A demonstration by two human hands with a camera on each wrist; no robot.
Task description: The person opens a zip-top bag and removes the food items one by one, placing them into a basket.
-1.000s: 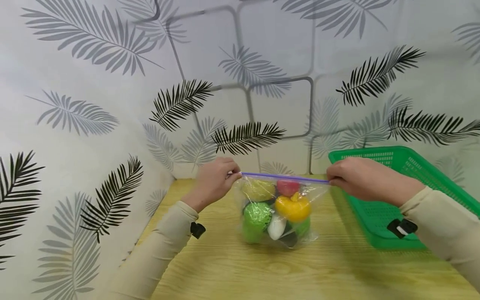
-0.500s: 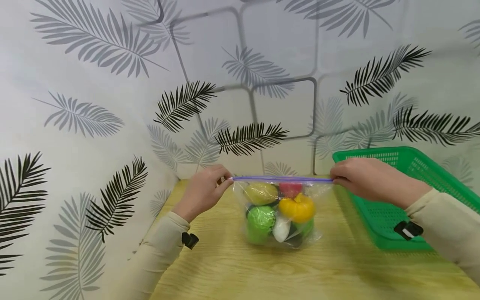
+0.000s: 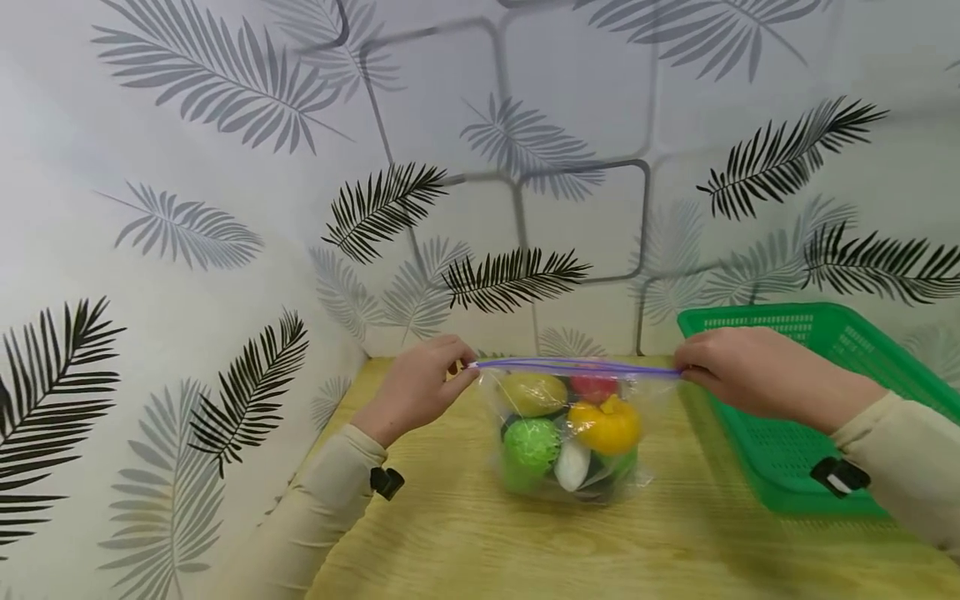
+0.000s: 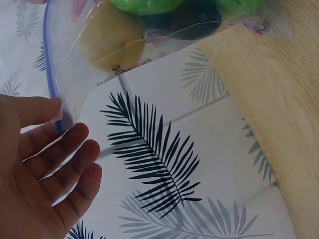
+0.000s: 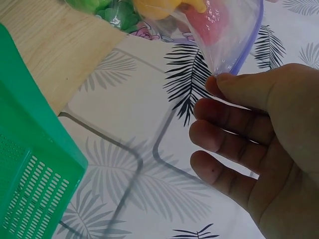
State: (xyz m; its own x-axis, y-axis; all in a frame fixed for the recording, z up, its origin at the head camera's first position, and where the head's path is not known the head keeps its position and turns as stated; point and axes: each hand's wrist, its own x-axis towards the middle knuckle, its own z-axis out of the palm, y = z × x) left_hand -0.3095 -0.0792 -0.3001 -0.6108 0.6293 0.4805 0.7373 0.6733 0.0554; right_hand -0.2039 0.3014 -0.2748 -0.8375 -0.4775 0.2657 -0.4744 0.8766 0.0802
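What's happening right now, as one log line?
left hand: pinches purple zip's left end | right hand: pinches its right end | clear bag: yellow pumpkin shape inside | green basket: right of bag

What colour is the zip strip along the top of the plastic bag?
Purple; the zip strip shows best in the head view.

In the head view, a green perforated basket (image 3: 787, 492) sits toward 4 o'clock, a wood-grain table (image 3: 480, 550) at 6, leaf-printed walls (image 3: 581, 217) at 9 and 12.
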